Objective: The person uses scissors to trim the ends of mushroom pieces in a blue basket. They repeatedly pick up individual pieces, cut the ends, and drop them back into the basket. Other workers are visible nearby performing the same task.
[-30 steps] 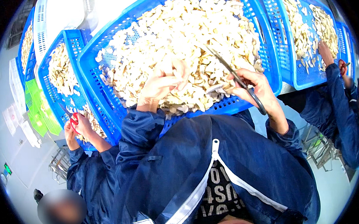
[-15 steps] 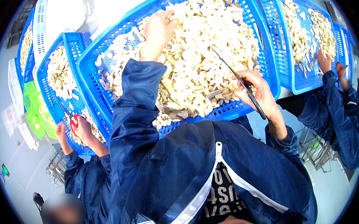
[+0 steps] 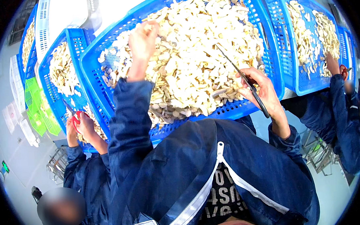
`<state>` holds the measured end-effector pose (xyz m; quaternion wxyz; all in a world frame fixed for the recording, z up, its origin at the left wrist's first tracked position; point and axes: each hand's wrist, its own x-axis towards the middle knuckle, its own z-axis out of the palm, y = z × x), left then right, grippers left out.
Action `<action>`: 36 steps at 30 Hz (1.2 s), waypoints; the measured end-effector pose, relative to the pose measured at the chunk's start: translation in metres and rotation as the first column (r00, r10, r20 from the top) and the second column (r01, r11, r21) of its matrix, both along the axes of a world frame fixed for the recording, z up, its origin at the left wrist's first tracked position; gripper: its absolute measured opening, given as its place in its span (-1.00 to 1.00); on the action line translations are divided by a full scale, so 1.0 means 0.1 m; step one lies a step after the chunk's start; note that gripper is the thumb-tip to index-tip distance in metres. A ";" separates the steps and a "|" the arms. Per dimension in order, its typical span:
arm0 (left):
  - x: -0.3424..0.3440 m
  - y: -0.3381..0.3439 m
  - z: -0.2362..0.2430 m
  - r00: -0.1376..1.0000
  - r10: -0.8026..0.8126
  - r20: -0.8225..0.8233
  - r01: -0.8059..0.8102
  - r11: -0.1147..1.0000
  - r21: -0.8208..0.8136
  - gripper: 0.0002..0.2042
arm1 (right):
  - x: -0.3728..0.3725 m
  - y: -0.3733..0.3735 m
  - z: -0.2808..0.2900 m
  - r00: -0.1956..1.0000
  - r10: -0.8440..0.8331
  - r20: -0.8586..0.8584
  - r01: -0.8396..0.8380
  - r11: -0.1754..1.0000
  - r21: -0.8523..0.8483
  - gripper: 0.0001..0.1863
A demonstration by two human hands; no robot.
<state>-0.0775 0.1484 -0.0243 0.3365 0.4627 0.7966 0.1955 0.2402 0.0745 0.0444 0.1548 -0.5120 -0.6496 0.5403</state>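
Note:
A wide blue basket [image 3: 272,54] holds a heap of pale mushroom pieces [image 3: 198,67]. Over the left part of the heap is my left hand [image 3: 142,43], its fingers curled together; whatever lies between the fingertips is too small to make out. In my right hand [image 3: 264,92], at the basket's near right side, is a pair of scissors [image 3: 253,90] with black handles. Their narrow blades look closed and point up and left over the mushrooms. My right fingers wrap partly round the handles.
Left, a person's hands [image 3: 82,125] hold red-handled scissors over another blue basket [image 3: 72,63]. At right, a co-worker's hand [image 3: 332,63] reaches into a blue basket [image 3: 288,67] with mushroom pieces. Green baskets [image 3: 34,103] stand at far left; a white surface [image 3: 115,6] lies beyond.
My left hand has moved left and a little nearer, lifting off the heap with its fingers curled. My right hand with the scissors has barely shifted. The left co-worker's hands have come together.

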 end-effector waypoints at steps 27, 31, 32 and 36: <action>0.40 -0.69 0.17 0.476 0.018 0.879 0.034 0.999 -0.038 -0.92 | -0.22 0.00 -0.15 0.998 0.060 -0.031 -0.063 0.995 -0.079 -0.66; 0.43 -0.73 0.19 0.487 0.037 0.873 0.051 0.996 -0.071 -0.92 | -0.25 0.00 -0.16 0.999 0.046 -0.019 -0.049 0.980 -0.191 -0.71; 0.42 -0.75 0.18 0.474 0.027 0.880 0.066 0.996 -0.066 -0.92 | -0.25 0.00 -0.15 0.999 0.030 -0.022 -0.034 0.973 -0.229 -0.72; 0.36 -0.86 0.12 0.305 0.027 0.952 0.069 0.996 -0.051 -0.95 | -0.20 -0.01 -0.10 0.995 0.100 -0.002 -0.098 0.977 -0.190 -0.78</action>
